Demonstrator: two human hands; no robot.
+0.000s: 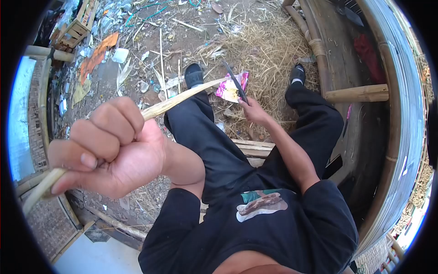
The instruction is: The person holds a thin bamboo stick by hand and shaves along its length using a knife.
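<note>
My left hand (109,146), raised close to the camera at the left, is closed in a fist around a long pale bamboo strip (175,100). One end of the strip sticks out below the fist; the other runs up and right, its tip near the knife. My right hand (254,111) grips the dark handle of a knife (235,80), blade pointing away and slightly left. Blade and strip tip look near each other, but I cannot tell whether they touch. Beyond them, on the ground, lies a pink and white plastic wrapper (226,93).
Dry straw (273,50) and litter cover the ground. A wooden crate (80,25) and orange scrap (98,55) lie far left. Along the right runs a bamboo-framed structure (319,50) with a short bamboo crosspiece (358,93). My sandalled feet are spread apart.
</note>
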